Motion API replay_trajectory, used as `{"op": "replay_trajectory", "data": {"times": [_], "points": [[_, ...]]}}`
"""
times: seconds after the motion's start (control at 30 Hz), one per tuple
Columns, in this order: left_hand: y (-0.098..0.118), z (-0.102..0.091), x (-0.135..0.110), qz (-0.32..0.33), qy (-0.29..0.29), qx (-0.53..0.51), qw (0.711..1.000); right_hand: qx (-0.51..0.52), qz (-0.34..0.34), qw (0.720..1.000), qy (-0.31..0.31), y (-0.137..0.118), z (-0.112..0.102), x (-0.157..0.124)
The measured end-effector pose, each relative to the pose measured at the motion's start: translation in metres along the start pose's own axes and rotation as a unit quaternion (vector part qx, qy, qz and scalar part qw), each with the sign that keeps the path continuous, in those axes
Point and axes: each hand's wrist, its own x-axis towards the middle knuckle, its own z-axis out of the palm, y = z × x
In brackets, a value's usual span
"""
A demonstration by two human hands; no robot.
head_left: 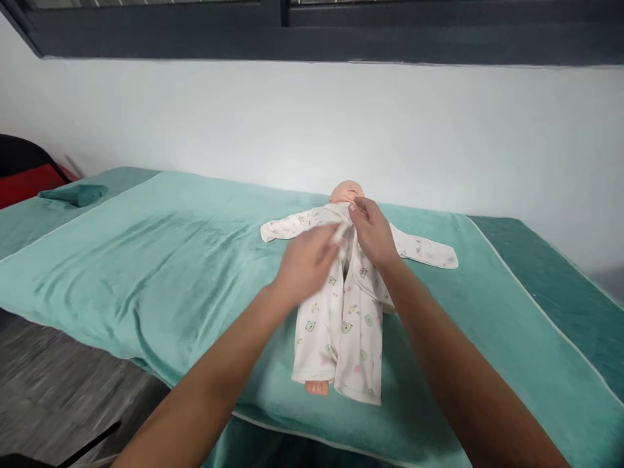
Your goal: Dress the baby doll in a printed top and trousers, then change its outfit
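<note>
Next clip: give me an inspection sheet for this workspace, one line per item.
Surface: teal towel spread flat, lightly creased.
Job's things: doll on its back in a white printed onesie; sleeves spread out, one bare foot showing.
Clutter: folded teal cloth at the far left.
Grippers: right hand pinches the onesie at the collar; left hand is at the chest, blurred, grip unclear.
Cables: nothing seen.
Surroundings: white wall, dark window frame above, red and black object cut off at left, grey floor.
</note>
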Motion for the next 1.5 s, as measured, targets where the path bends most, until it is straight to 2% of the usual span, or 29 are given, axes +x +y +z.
{"op": "replay_trajectory", "data": {"times": [0.07, 0.13, 0.23, 0.37, 0.47, 0.53, 0.6, 0.73, 0.83, 0.93, 1.0, 1.07, 1.17, 1.23, 1.3, 1.37, 1.5], "points": [[0.016, 0.013, -0.009, 0.118, -0.085, 0.101, 0.984, -0.039, 0.025, 0.999, 0.001, -0.003, 0.002, 0.015], [0.021, 0.026, -0.022, 0.150, -0.106, 0.162, 0.970, -0.111, 0.058, 0.992, -0.027, -0.005, 0.006, 0.031], [0.017, 0.037, -0.036, 0.121, -0.074, 0.170, 0.975, -0.182, 0.049, 0.979, -0.079, -0.007, 0.018, 0.048], [0.011, 0.038, -0.045, 0.077, -0.013, 0.093, 0.993, -0.239, 0.005, 0.961, -0.141, -0.009, 0.035, 0.056], [0.008, 0.037, -0.054, -0.007, 0.070, 0.037, 0.997, -0.275, 0.002, 0.952, -0.137, -0.005, 0.037, 0.060], [0.005, 0.036, -0.060, -0.087, 0.122, 0.004, 0.989, -0.266, 0.001, 0.957, -0.118, 0.001, 0.033, 0.064], [0.003, 0.036, -0.066, -0.136, 0.141, -0.025, 0.980, -0.239, 0.017, 0.966, -0.099, 0.007, 0.026, 0.068], [0.006, 0.036, -0.070, -0.112, 0.117, -0.067, 0.984, -0.092, 0.062, 0.994, -0.019, 0.020, 0.011, 0.070], [0.003, 0.035, -0.066, -0.090, 0.097, -0.108, 0.985, 0.020, 0.100, 0.994, 0.024, 0.027, 0.005, 0.066], [-0.024, 0.030, -0.057, -0.119, 0.090, -0.094, 0.984, 0.044, 0.106, 0.992, 0.044, 0.027, 0.002, 0.060], [-0.056, 0.026, -0.047, -0.151, 0.100, 0.012, 0.983, 0.000, 0.083, 0.996, 0.045, 0.024, 0.000, 0.057], [-0.089, 0.020, -0.036, -0.205, 0.100, 0.146, 0.963, -0.066, 0.072, 0.995, 0.021, 0.022, -0.003, 0.056], [-0.127, 0.013, -0.021, -0.312, 0.014, 0.272, 0.910, -0.122, 0.078, 0.989, -0.013, 0.019, -0.005, 0.056], [-0.140, 0.009, -0.014, -0.346, -0.050, 0.300, 0.887, -0.119, 0.080, 0.990, -0.020, 0.019, -0.006, 0.057], [-0.145, 0.005, -0.011, -0.353, -0.083, 0.307, 0.880, -0.101, 0.081, 0.991, -0.025, 0.020, -0.006, 0.057], [-0.148, 0.000, -0.012, -0.359, -0.070, 0.307, 0.879, -0.079, 0.084, 0.993, -0.027, 0.023, -0.006, 0.057], [-0.152, -0.010, -0.019, -0.367, 0.003, 0.299, 0.881, -0.033, 0.067, 0.996, -0.041, 0.027, -0.005, 0.054]]}}
